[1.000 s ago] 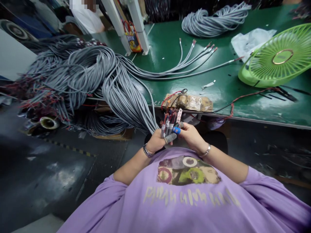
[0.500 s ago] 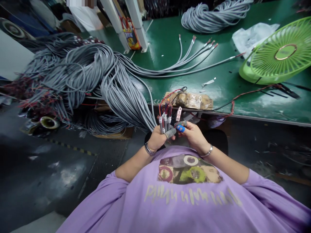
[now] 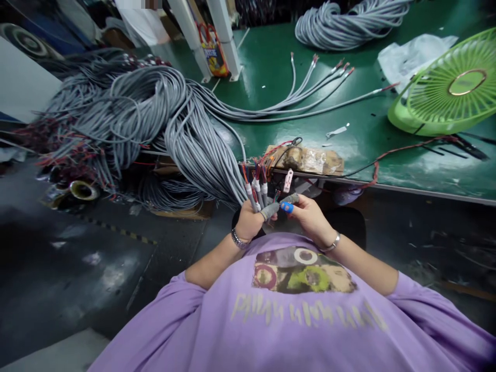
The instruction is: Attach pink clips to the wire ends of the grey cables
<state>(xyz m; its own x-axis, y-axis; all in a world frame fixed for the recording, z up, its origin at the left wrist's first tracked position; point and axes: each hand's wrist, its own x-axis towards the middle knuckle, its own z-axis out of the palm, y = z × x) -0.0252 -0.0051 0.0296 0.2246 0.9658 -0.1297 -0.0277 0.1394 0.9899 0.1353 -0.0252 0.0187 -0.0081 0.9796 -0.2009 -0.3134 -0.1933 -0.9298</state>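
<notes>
My left hand point(image 3: 250, 221) is closed around several grey cables point(image 3: 260, 192), whose white-wrapped ends with red and dark wires stick up above the fist. A grey sleeve covers its thumb, which points toward my right hand. Just beyond that thumb tip stands a small tuft of thin wires point(image 3: 276, 196). My right hand point(image 3: 312, 219) is pinched close to the left thumb tip, with blue tape on one digit and a grey cover on another. What lies inside this pinch is too small to make out. A large grey cable bundle point(image 3: 205, 150) hangs off the table edge down to my left hand.
On the green table point(image 3: 267, 62), a green fan point(image 3: 461, 85) stands at the right beside a plastic bag point(image 3: 416, 54). A cable coil point(image 3: 349, 23) lies at the back. A taped cardboard piece point(image 3: 310, 160) sits at the front edge, and a white post point(image 3: 225, 39) rises behind.
The cable ends in my left hand have shifted slightly left, and the thin wire tuft now shows between my hands. My right hand has stayed almost in place, still pinched.
</notes>
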